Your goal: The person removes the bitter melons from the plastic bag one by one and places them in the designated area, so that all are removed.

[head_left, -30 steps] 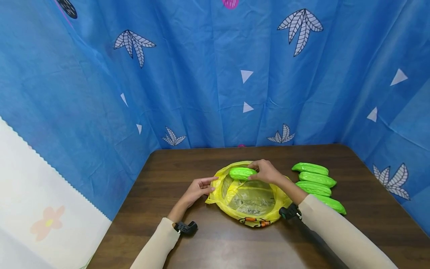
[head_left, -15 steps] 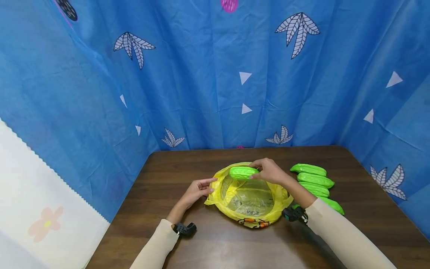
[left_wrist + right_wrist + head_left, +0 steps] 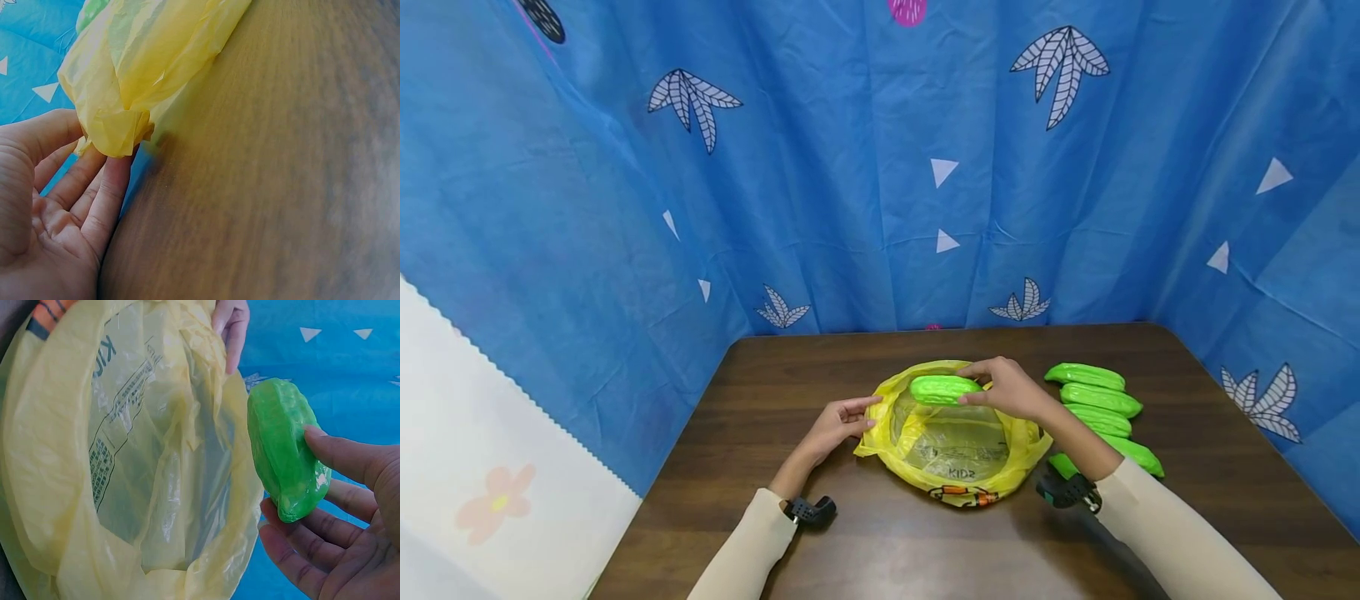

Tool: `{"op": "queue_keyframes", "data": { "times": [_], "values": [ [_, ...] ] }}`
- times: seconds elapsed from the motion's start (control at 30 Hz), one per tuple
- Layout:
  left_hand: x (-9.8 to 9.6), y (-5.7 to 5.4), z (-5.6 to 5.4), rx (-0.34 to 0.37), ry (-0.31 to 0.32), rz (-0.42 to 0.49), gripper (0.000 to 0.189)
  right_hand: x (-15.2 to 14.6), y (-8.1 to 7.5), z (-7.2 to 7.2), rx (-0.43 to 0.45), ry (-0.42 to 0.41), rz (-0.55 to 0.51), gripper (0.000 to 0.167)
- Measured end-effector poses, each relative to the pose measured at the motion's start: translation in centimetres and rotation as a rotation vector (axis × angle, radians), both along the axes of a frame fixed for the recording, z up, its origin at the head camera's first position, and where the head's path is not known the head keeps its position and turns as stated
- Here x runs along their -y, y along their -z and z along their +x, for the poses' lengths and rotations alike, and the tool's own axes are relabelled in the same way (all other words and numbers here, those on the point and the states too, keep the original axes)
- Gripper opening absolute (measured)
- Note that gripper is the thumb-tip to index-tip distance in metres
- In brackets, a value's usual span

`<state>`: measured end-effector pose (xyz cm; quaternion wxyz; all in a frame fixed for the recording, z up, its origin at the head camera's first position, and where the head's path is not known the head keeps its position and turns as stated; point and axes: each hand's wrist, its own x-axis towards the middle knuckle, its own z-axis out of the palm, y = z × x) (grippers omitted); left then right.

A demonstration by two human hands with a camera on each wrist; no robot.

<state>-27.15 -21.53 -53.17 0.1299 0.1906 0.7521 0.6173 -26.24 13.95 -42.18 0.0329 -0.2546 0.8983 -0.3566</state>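
Observation:
A yellow plastic bag (image 3: 992, 483) lies on the table, its mouth spread wide and facing up. At its left rim my left hand (image 3: 838, 427) pinches the plastic between thumb and fingers; the left wrist view shows the gathered bag edge (image 3: 119, 128) there. My right hand (image 3: 1011, 390) holds a glossy, ridged green bitter gourd (image 3: 942, 389) by one end, over the far side of the bag's mouth. In the right wrist view the thumb lies on one side of the gourd (image 3: 281, 447) and the fingers on the other. Through the mouth, creased see-through plastic shows inside.
Several similar green bitter gourds (image 3: 1101, 400) lie in a row on the table at the right, partly hidden by my right forearm. A blue patterned curtain (image 3: 880, 167) hangs behind and beside the brown wooden table (image 3: 790, 367).
My right hand has shifted slightly to the right, and more of the gourd shows beyond its fingers. My left hand keeps its hold on the bag rim. The head view has shifted slightly.

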Motion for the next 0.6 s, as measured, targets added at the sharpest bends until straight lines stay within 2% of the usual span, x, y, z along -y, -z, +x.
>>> {"op": "queue_keyframes", "data": {
  "times": [0.23,0.6],
  "values": [
    [0.1,0.0,-0.1,0.023,-0.001,0.019,0.048,-0.5,-0.5,1.0,-0.001,0.011,-0.036,0.046],
    [0.0,-0.4,0.1,0.014,-0.01,0.017,0.048,-1.9,-1.1,2.3,-0.022,0.048,-0.075,0.048]
  ]
}}
